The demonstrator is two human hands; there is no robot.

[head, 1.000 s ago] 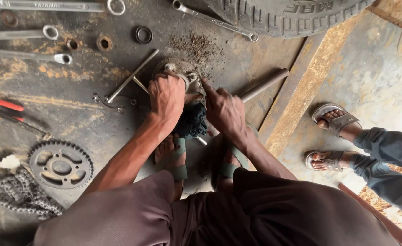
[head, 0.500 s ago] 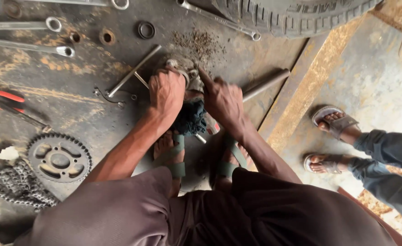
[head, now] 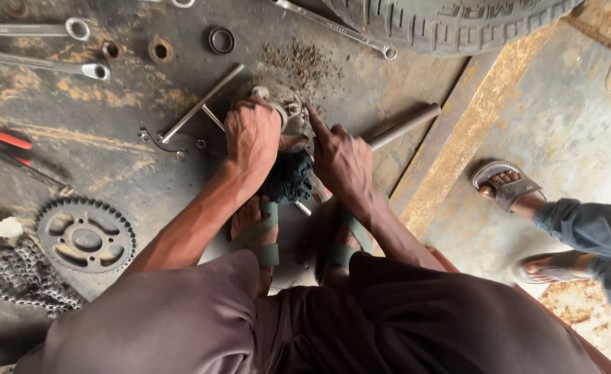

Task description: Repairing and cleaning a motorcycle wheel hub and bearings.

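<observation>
Person squats on the oily floor (head: 91, 138), feet in green-strapped sandals (head: 264, 232) on either side of the work. A grimy round metal hub part (head: 281, 111) sits on the floor just ahead of the toes. Left hand (head: 251, 135) is clamped over its top, likely pinning it so it can't roll. Right hand (head: 340, 156) is loosely closed beside the part, index finger out and touching its rim; what the other fingers grip can't be told. A dark rag (head: 288, 176) is bunched between the hands, below the part.

Laid out within reach: thin rod (head: 201, 104) and pipe (head: 404, 126) on either side of the hub, wrenches (head: 39, 62) far left, sprocket (head: 85, 235) with chain (head: 28, 277) near left, tyre (head: 444, 21) up top. Another person's sandalled feet (head: 506, 187) stand at right.
</observation>
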